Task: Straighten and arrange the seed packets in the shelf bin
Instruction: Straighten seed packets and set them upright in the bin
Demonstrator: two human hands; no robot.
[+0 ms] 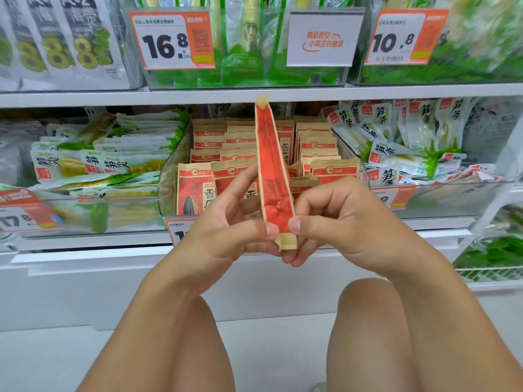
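I have both my left hand (226,222) and right hand (336,222) pinching the bottom seam of a light, crinkly paper sunflower seed packet (273,171), edge-on before the clear shelf bin (169,176); I'd grip the stiffer seams.

Head camera, looking forward-down, close to shelf bin (169,176).

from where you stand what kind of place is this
Most likely a shop's snack aisle: white shelving carries orange price tags, and clear bins hold rows of one product, such as the seed packets behind the packet held up in both hands.
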